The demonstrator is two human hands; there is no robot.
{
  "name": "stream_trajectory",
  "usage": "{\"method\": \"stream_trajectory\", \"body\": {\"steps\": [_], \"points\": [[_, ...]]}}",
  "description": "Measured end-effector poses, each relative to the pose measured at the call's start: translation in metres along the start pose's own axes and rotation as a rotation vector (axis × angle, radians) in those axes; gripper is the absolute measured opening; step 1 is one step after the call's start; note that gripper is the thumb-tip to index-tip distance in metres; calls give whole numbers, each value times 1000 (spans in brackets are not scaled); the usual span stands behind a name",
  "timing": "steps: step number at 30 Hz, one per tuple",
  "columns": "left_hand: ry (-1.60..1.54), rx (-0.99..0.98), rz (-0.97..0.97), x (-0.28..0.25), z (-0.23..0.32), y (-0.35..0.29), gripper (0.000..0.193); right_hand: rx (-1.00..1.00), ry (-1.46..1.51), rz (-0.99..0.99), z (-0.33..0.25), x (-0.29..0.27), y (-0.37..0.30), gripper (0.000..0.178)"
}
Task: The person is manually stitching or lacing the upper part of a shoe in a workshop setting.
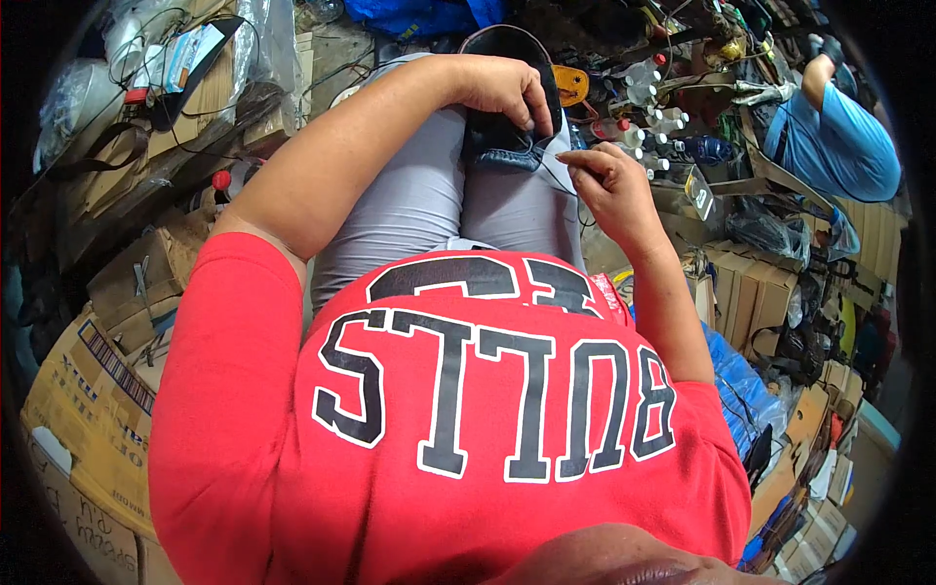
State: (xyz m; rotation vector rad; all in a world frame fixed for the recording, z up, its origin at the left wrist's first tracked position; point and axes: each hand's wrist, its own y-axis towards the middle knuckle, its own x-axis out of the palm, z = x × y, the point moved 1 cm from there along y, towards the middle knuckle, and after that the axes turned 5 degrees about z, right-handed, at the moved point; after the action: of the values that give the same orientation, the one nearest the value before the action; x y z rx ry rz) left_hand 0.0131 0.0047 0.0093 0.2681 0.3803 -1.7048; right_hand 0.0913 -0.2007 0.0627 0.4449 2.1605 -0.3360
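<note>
A dark shoe (509, 156) lies across my grey-trousered thighs, its blue-black end toward me and its rounded far end edged in reddish brown. My left hand (505, 90) reaches over it from the left, fingers bent down and closed on its upper edge; the fingertips are partly hidden against the black material. A thin dark thread (558, 177) runs from the shoe's near end toward the right. My right hand (616, 187) is held just right of the shoe, thumb and forefinger pinched on the thread. Whether a needle is there is too small to tell.
Several plastic bottles (643, 83) stand beyond my right hand, near an orange piece (571, 86). Another person in blue (843, 146) sits at the far right. Flattened cardboard (88, 409) lies at left, cardboard boxes (751, 292) at right, and a blue tarp (419, 15) at the far edge.
</note>
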Motion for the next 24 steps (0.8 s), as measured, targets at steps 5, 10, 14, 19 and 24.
{"method": "stream_trajectory", "body": {"steps": [5, 10, 14, 19, 24], "points": [[-24, 21, -7, 0, -4, -1, 29, -23, -1, 16, 0, 4, 2, 19], [-20, 9, 1, 0, -2, 0, 28, 20, 138, 0, 14, 8, 4, 20], [-15, 21, 1, 1, -5, 0, 27, -37, 68, -62, 7, 7, 12, 21], [45, 80, -30, 4, -4, 8, 30, 1, 169, -137, 39, 7, 19, 21], [100, 79, -53, 5, -1, 12, 35, 100, 459, -253, 60, 5, 24, 23]]}}
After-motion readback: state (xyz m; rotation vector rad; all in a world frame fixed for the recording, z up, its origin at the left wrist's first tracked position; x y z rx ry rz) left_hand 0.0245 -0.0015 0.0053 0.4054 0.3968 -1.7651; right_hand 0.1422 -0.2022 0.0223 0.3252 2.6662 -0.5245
